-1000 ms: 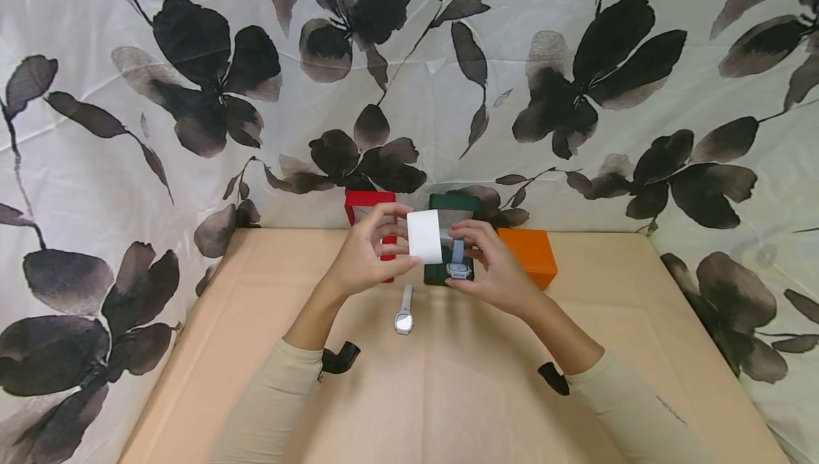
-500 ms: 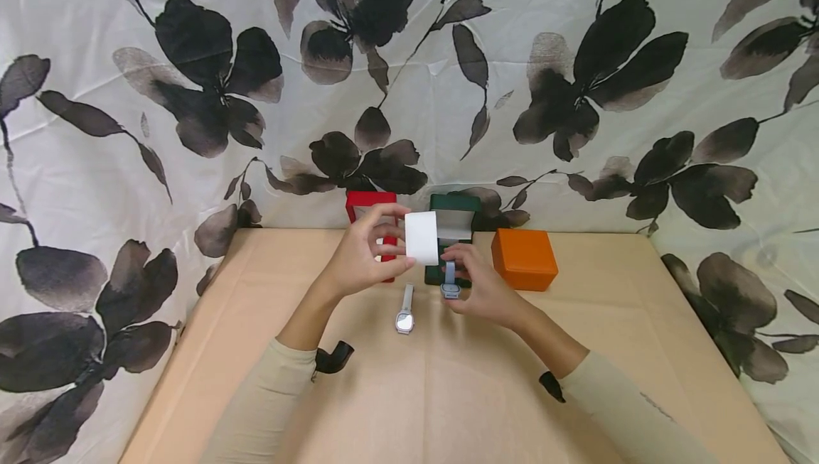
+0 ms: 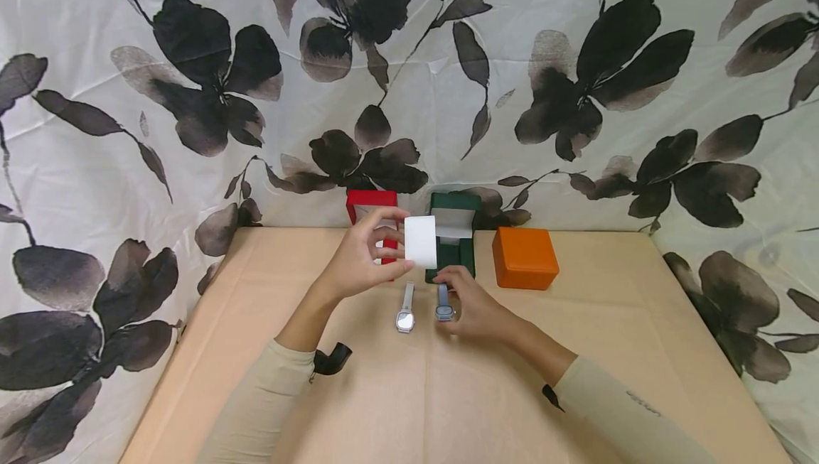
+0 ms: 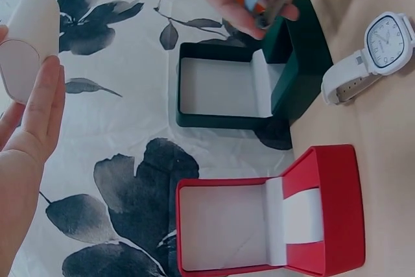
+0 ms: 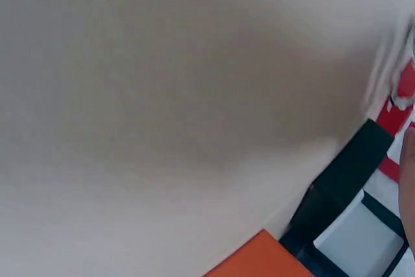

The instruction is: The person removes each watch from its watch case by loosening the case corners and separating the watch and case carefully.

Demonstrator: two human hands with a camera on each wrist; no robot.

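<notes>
Blue-strapped watch point(image 3: 443, 303) pinched in my right hand point(image 3: 470, 305), low over the tabletop point(image 3: 576, 350) beside the white watch point(image 3: 405, 310). Left hand point(image 3: 361, 258) grips a white cushion point(image 3: 420, 241), raised before the open green box point(image 3: 455, 234).

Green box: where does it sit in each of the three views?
Head: green box open at centre, at the table's far edge, between the red box and the orange box.
Left wrist: upper middle, above the red box.
Right wrist: dark edge at lower right, blurred.
Shared landmark: the red box.
</notes>
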